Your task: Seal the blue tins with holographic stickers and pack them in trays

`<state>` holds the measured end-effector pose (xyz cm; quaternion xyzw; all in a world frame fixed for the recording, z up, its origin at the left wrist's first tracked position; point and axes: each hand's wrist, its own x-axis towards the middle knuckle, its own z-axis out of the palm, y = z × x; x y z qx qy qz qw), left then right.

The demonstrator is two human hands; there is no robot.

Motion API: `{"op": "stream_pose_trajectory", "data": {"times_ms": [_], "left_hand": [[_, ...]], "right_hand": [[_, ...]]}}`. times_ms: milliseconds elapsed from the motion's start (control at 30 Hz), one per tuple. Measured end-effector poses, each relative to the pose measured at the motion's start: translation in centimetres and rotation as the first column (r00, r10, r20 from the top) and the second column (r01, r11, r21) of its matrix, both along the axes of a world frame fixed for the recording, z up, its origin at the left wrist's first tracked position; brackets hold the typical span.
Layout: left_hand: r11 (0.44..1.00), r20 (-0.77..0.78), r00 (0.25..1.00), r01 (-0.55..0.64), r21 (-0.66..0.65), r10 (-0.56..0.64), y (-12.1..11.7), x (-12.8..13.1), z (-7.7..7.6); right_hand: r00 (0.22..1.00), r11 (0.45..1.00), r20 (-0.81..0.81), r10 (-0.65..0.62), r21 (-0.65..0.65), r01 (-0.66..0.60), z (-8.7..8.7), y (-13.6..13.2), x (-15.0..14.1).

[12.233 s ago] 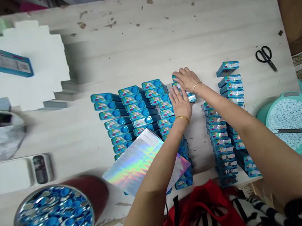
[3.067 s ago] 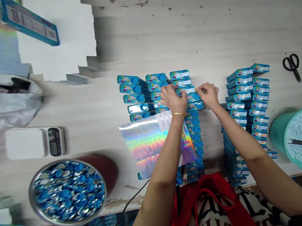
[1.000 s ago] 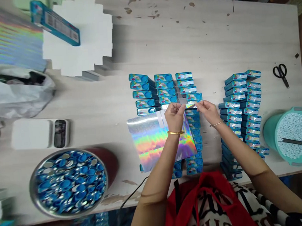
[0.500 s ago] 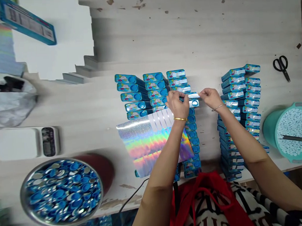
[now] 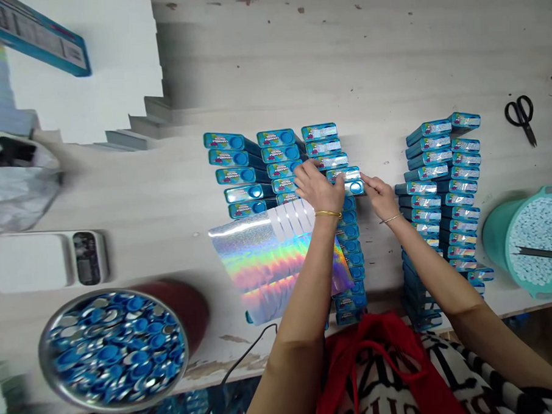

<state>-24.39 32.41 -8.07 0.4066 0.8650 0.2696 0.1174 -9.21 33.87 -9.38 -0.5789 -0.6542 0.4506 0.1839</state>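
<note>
Fingers spread, my left hand [image 5: 318, 188] lies over the small blue boxes in the middle, its thumb on the printed top of one blue box [image 5: 344, 174]. A shiny strip appears to lie flat on that top. My right hand [image 5: 380, 196] has its fingertips closed together against the box's right end; whether they pinch anything is hidden. Just below stands another blue box [image 5: 354, 188] with a round blue lid. Under my left forearm, a holographic sticker sheet [image 5: 260, 256] rests across the box rows, with bare white strips [image 5: 289, 221] near its top edge.
More blue boxes [image 5: 431, 143] stand in rows at the right. Scissors [image 5: 521, 120] and a turquoise tub of white pellets [image 5: 540, 238] with tweezers [image 5: 539, 252] lie beyond. At the left are a steel pot of blue lids [image 5: 117, 348], a scale [image 5: 31, 262] and stacked white card [image 5: 93, 105].
The strip stretched between both hands has come down onto the box top. My left fingers have spread out, and my right hand has moved slightly left and down to the box's end.
</note>
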Motion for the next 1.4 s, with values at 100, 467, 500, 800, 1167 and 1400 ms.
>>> {"op": "stream_pose_trajectory", "data": {"times_ms": [100, 467, 500, 800, 1167, 1400], "left_hand": [[0.998, 0.059, 0.998, -0.014, -0.058, 0.018, 0.5, 0.7, 0.9], [0.94, -0.075, 0.941, 0.335, 0.06, -0.33, -9.8, -12.9, 3.6], [0.931, -0.103, 0.927, 0.364, 0.004, -0.362, -10.9, -14.4, 3.2], [0.83, -0.257, 0.789, 0.539, -0.143, -0.557, -12.5, -17.7, -0.3], [0.904, -0.114, 0.946, 0.323, 0.28, -0.303, -18.3, -13.0, 6.8], [0.808, 0.587, 0.806, -0.398, 0.435, 0.081, -16.6, -8.1, 10.2]], "right_hand": [[0.96, 0.987, 0.231, 0.158, -0.011, -0.16, 0.3, -0.2, 0.6], [0.858, 0.805, 0.354, 0.374, 0.336, -0.489, 6.0, -3.5, -7.5], [0.817, 0.769, 0.36, 0.45, 0.309, -0.56, 6.0, -4.3, -9.2], [0.654, 0.667, 0.474, 0.589, 0.171, -0.725, 3.5, -6.8, -14.7], [0.776, 0.768, 0.28, 0.565, 0.166, -0.618, 2.8, -6.4, -14.7], [0.834, 0.953, -0.481, 0.27, 0.009, -0.303, 6.0, -9.1, -10.9]]}}
